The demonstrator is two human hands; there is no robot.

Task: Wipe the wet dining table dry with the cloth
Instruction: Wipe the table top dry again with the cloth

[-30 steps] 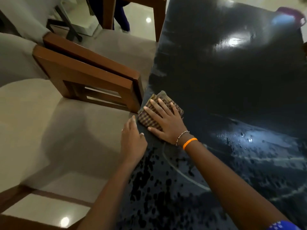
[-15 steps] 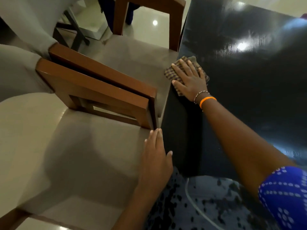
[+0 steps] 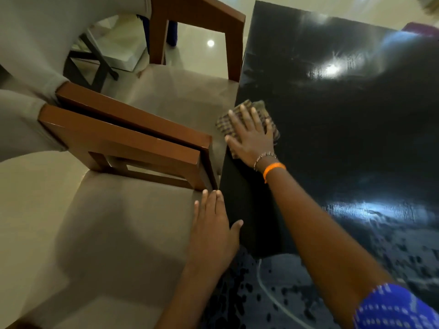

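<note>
I see the big black tabletop (image 3: 344, 138) under my right grip (image 3: 253, 141) and stretching far past it, shiny, with bright lamp spots on it. Closer to me than that grip, on its right side, the tabletop looks wet, with a pale sheen and streaks. Left of both grips are two chairs with tan seats: the near chair (image 3: 107, 233) sits under my left grip (image 3: 211, 236), and the far chair (image 3: 185, 91) sits just left of my right grip, its seat tucked up to the tabletop edge. Their brown wooden arms (image 3: 133, 141) lie side by side between the two seats, just ahead of my left grip. My right grip is flat and spread wide, fingers straight, pressing down on the checked brown cloth (image 3: 225, 123). The cloth lies under that grip at the left edge of the tabletop, with one corner poking out over the edge. My left grip is flat too, fingers straight and close together, resting along the tabletop edge above the near seat. An orange band (image 3: 273, 168) and a bead bracelet (image 3: 263, 157) are on my right wrist, just behind the grip.
</note>
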